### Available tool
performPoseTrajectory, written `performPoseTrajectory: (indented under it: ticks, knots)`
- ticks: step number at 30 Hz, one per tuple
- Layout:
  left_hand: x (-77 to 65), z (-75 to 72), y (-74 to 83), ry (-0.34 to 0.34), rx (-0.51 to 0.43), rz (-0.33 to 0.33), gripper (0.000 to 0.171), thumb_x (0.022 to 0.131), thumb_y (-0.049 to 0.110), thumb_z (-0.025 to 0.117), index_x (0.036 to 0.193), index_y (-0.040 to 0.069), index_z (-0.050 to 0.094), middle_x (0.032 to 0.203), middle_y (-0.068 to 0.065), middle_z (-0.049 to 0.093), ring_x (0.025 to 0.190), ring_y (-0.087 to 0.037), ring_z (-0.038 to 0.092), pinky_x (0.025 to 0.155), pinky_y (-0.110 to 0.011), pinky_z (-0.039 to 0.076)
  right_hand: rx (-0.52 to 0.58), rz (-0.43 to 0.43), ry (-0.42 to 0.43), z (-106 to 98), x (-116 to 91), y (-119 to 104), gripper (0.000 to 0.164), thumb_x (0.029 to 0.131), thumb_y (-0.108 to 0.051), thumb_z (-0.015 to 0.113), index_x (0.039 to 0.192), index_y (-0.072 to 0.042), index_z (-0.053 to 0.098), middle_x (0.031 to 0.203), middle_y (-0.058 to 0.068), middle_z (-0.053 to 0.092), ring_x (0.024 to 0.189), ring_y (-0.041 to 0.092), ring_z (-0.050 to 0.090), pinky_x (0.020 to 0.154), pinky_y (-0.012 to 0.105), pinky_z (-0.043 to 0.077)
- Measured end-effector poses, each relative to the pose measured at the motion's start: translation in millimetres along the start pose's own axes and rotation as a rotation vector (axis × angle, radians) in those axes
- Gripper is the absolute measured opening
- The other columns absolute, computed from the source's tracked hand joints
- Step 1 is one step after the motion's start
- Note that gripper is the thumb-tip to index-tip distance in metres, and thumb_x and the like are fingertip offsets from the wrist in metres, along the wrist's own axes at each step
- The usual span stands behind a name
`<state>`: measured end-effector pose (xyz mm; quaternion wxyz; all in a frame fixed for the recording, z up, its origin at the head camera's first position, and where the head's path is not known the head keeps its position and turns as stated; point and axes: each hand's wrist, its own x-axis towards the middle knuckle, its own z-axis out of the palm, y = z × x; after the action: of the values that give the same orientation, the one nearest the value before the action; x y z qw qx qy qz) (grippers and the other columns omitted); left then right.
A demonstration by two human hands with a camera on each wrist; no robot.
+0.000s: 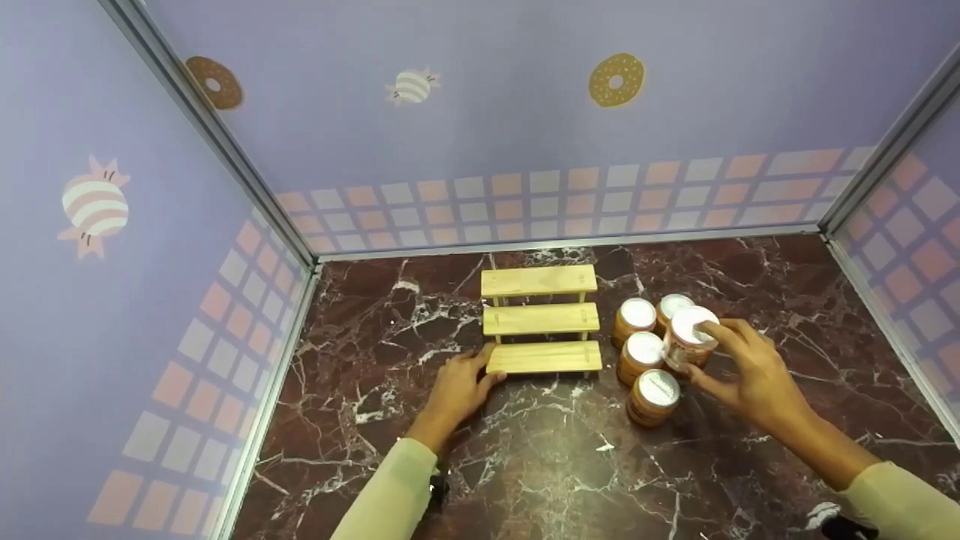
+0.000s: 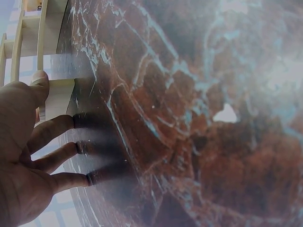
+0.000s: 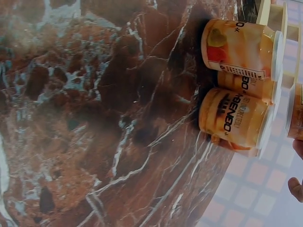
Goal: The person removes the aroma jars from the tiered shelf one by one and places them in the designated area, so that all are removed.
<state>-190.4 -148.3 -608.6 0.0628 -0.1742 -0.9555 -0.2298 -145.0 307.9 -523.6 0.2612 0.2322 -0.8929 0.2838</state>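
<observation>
A pale wooden three-step stand (image 1: 544, 358) stands on the marbled table. At the left end of its lowest step, my left hand (image 1: 454, 386) holds the corner between thumb and forefinger; in the left wrist view, the other fingertips (image 2: 77, 148) reach down to the table. My right hand (image 1: 750, 375) grips an orange jar (image 1: 686, 349) with a white lid, thumb low on its side and fingers at the lid. That jar is raised over a cluster of similar jars (image 1: 641, 367) right of the stand. Printed labels show on the standing jars (image 3: 234, 118) in the right wrist view.
Dark red marbled table (image 1: 555, 465) spreads around the stand and jars. Purple printed panels (image 1: 510, 112) rise at the back, left and right, meeting the table along metal edging (image 1: 277, 397).
</observation>
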Motion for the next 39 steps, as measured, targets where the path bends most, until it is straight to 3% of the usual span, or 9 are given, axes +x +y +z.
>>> performPoseTrajectory:
  ticks: [5, 12, 16, 20, 23, 27, 30, 31, 39]
  knots:
    - [1.7, 2.0, -1.4, -0.036, -0.016, -0.029, 0.067, 0.106, 0.047, 0.071, 0.159, 0.009, 0.060, 0.134, -0.029, 0.076, 0.134, -0.054, 0.068, 0.113, -0.079, 0.049, 0.000, 0.022, 0.012, -4, -9, 3, 0.077, 0.067, -0.003, 0.102, 0.137, 0.000, 0.069, 0.123, 0.031, 0.069, 0.101, 0.047, 0.070, 0.090, 0.066, 0.053]
    - [8.7, 54.1, -48.8, 0.040, 0.038, 0.021, 0.078, 0.104, 0.076, 0.050, 0.162, 0.025, 0.058, 0.125, -0.022, 0.081, 0.131, -0.047, 0.072, 0.109, -0.072, 0.056, 0.000, 0.031, 0.031, -9, -19, 4, 0.077, 0.066, -0.002, 0.103, 0.136, -0.002, 0.070, 0.120, 0.030, 0.070, 0.100, 0.045, 0.071, 0.087, 0.066, 0.053]
    - [10.1, 61.6, -56.9, 0.063, 0.087, 0.051, 0.077, 0.104, 0.075, 0.051, 0.162, 0.025, 0.058, 0.124, -0.018, 0.083, 0.128, -0.044, 0.075, 0.105, -0.070, 0.060, -0.003, 0.031, 0.042, -10, -25, 5, 0.078, 0.064, -0.001, 0.103, 0.135, -0.003, 0.071, 0.120, 0.029, 0.070, 0.099, 0.043, 0.070, 0.084, 0.065, 0.052]
    - [6.9, 49.1, -47.7, 0.074, 0.035, 0.048, 0.075, 0.104, 0.071, 0.058, 0.161, 0.023, 0.059, 0.124, -0.021, 0.082, 0.129, -0.046, 0.073, 0.109, -0.072, 0.057, -0.012, 0.024, 0.056, -10, -32, 7, 0.079, 0.062, -0.001, 0.103, 0.134, -0.001, 0.071, 0.118, 0.029, 0.071, 0.099, 0.041, 0.069, 0.084, 0.061, 0.052]
    - [4.0, 22.7, -23.2, 0.033, -0.001, 0.018, 0.069, 0.105, 0.059, 0.066, 0.159, 0.015, 0.061, 0.126, -0.026, 0.080, 0.131, -0.051, 0.071, 0.111, -0.075, 0.054, -0.019, 0.008, 0.065, -9, -38, 9, 0.075, 0.068, -0.010, 0.104, 0.135, -0.001, 0.071, 0.118, 0.026, 0.072, 0.097, 0.039, 0.069, 0.087, 0.049, 0.051]
    - [3.4, 8.4, -8.7, -0.026, 0.017, -0.014, 0.067, 0.105, 0.048, 0.072, 0.159, 0.010, 0.060, 0.131, -0.028, 0.077, 0.133, -0.052, 0.069, 0.112, -0.075, 0.053, -0.043, -0.010, 0.066, -8, -44, 10, 0.077, 0.067, -0.012, 0.105, 0.136, -0.004, 0.072, 0.118, 0.021, 0.073, 0.095, 0.034, 0.069, 0.088, 0.037, 0.048]
    - [2.1, 7.2, -7.5, -0.028, 0.021, -0.021, 0.066, 0.106, 0.048, 0.071, 0.159, 0.010, 0.060, 0.133, -0.029, 0.076, 0.134, -0.052, 0.069, 0.113, -0.074, 0.053, -0.061, 0.002, 0.051, -8, -48, 8, 0.084, 0.059, -0.004, 0.104, 0.136, -0.004, 0.072, 0.119, 0.021, 0.073, 0.095, 0.030, 0.068, 0.083, 0.041, 0.052]
    - [0.2, -3.5, 3.3, -0.038, 0.011, -0.034, 0.064, 0.105, 0.043, 0.073, 0.157, 0.007, 0.061, 0.131, -0.031, 0.076, 0.132, -0.055, 0.069, 0.111, -0.076, 0.053, -0.066, 0.010, 0.043, -8, -49, 7, 0.085, 0.059, -0.004, 0.105, 0.137, -0.004, 0.071, 0.119, 0.021, 0.072, 0.095, 0.029, 0.068, 0.082, 0.044, 0.054]
    - [-1.5, -0.2, 1.3, 0.015, 0.011, 0.005, 0.061, 0.107, 0.044, 0.071, 0.157, 0.009, 0.062, 0.128, -0.030, 0.078, 0.128, -0.054, 0.071, 0.105, -0.077, 0.055, -0.018, 0.061, -0.007, -1, -60, 4, 0.085, 0.062, 0.000, 0.104, 0.139, -0.003, 0.069, 0.124, 0.025, 0.070, 0.098, 0.040, 0.071, 0.083, 0.065, 0.060]
